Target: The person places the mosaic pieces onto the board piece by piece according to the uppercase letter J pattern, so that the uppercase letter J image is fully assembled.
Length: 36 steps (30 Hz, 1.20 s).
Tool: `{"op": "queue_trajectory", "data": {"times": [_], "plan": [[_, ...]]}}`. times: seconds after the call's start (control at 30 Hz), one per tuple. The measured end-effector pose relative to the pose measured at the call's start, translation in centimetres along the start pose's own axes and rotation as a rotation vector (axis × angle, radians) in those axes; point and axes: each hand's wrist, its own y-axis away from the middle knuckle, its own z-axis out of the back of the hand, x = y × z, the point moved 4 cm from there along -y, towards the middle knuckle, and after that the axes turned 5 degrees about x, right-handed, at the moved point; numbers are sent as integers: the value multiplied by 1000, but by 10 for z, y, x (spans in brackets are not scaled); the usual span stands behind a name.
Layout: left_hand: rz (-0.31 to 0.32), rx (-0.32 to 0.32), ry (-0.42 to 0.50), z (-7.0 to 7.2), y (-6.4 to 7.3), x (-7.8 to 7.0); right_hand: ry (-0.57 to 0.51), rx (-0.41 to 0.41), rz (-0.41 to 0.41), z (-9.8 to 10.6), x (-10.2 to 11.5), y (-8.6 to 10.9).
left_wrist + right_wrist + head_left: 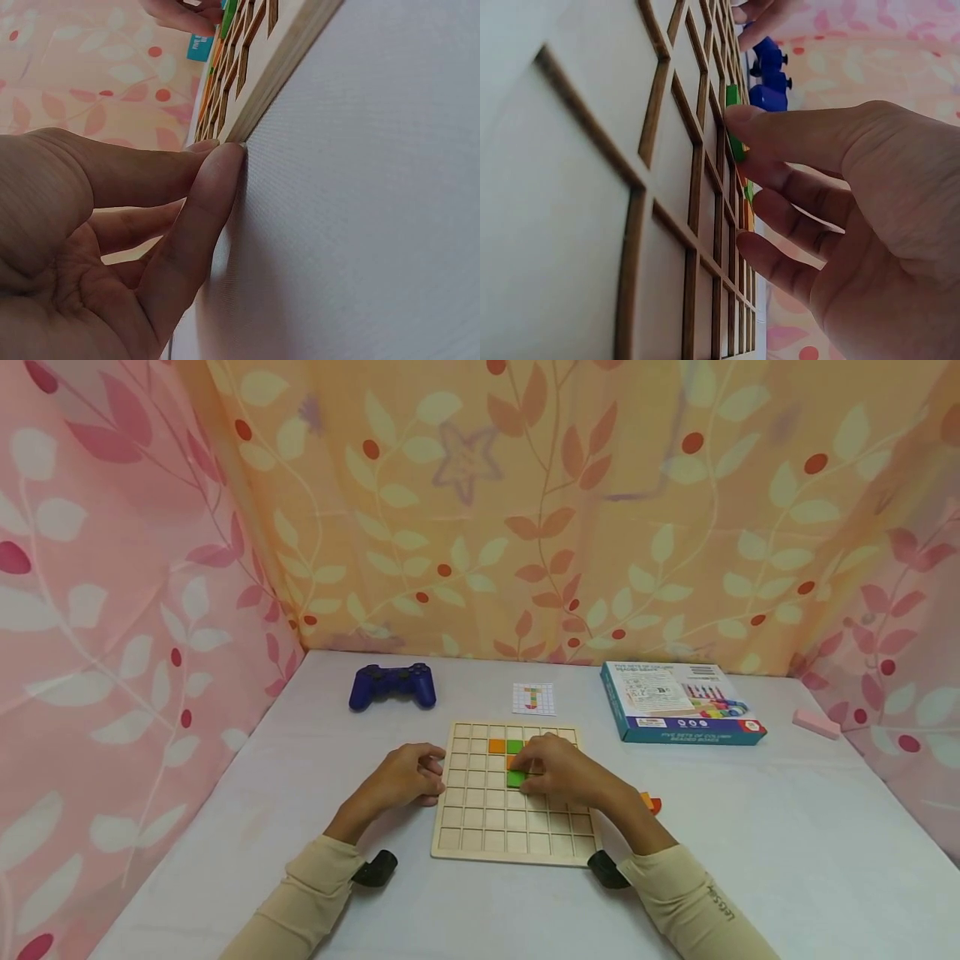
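A wooden grid board (472,842) lies flat before me on the white-covered table. At its left edge is my left hand (403,774); the left wrist view shows its thumb and a finger (214,176) pinching the rim. My right hand (562,770) reaches over the board and pinches a green tile (515,779), with the thumb on its near side in the right wrist view. Just beyond that tile is an orange tile (512,762), partly covered by the fingers. In a row farther up sit another orange tile (497,746) and a green one (514,747).
Behind the board lies a small card (533,699) printed with a coloured pattern. A blue game controller (392,686) stands at the back left, a toy box (682,703) at the back right. Loose orange and red pieces (655,804) lie beside my right forearm; a pink block (816,723) is farther right.
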Motion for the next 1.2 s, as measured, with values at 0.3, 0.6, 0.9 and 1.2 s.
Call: {"op": "queue_trajectory", "data": {"times": [0.3, 0.6, 0.9, 1.2], "plan": [[0, 1, 7, 0, -1, 2, -3, -6, -20, 1, 1, 1], [-3, 7, 4, -1, -1, 0, -104, -16, -71, 13, -7, 8], [-6, 6, 2, 0, -1, 0, -156, -44, -222, 41, -36, 31], [-3, 11, 6, 1, 1, -1, -147, 1, -310, 62, -59, 56]]}}
